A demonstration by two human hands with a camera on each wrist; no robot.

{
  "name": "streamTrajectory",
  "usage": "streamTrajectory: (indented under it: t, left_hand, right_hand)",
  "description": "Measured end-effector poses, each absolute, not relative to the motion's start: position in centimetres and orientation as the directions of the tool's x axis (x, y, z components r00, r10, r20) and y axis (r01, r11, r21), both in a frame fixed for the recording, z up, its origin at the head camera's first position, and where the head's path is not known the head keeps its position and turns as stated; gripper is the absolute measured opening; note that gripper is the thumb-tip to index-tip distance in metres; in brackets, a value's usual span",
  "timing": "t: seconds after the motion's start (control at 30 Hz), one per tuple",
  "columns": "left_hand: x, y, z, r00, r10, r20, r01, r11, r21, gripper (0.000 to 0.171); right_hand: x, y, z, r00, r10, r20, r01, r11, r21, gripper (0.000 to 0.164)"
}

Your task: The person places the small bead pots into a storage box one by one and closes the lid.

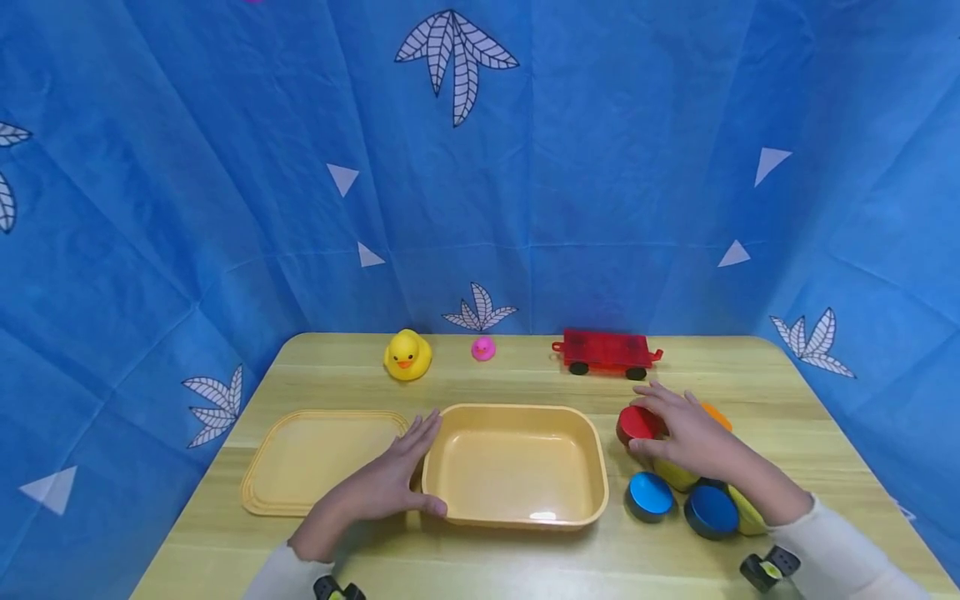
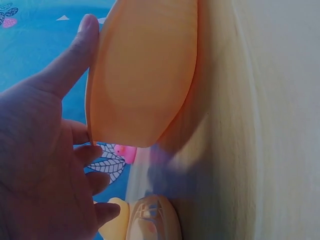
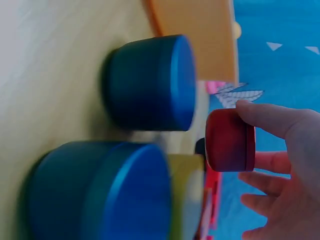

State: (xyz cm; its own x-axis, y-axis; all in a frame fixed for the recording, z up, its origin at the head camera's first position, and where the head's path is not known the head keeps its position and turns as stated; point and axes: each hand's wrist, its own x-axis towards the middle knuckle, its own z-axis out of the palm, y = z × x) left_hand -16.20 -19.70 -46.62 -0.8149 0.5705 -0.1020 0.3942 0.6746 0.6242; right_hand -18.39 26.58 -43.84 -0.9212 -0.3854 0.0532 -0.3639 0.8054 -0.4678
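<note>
My right hand [image 1: 678, 425] pinches a small round red tin [image 3: 230, 140] between thumb and fingers. In the right wrist view that tin stands higher than the lids of the two blue tins, a smaller one [image 3: 150, 85] and a larger one [image 3: 100, 195]. Yellow tins [image 1: 675, 475] and an orange tin [image 1: 717, 415] sit partly hidden under my right hand and wrist. At the middle of the table is a tan rectangular box [image 1: 517, 467], lidless and bare inside. The extended fingers and thumb of my left hand [image 1: 390, 475] span its left end, touching the rim.
A flat tan lid [image 1: 322, 458] lies left of the box, partly behind my left hand. Along the back edge stand a yellow rubber duck [image 1: 407, 356], a small pink duck [image 1: 483, 348] and a red toy wagon [image 1: 606, 353]. A blue patterned cloth [image 1: 465, 183] hangs behind the table.
</note>
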Motion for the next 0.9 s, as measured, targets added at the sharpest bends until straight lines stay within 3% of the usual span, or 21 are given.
streamTrajectory:
  t: [0.33, 0.9]
  left_hand:
    - [-16.2, -19.9, -46.9, -0.808, 0.576, -0.124, 0.383, 0.674, 0.632, 0.123]
    - [-16.2, -19.7, -46.5, -0.811, 0.569, -0.137, 0.362, 0.671, 0.647, 0.122]
  right_hand:
    - [-18.0, 24.3, -41.2, -0.933, -0.356, 0.046, -0.336, 0.82, -0.462, 0.071]
    - [-18.8, 19.5, -41.6, -0.86, -0.505, 0.072, -0.454, 0.692, -0.561, 0.071]
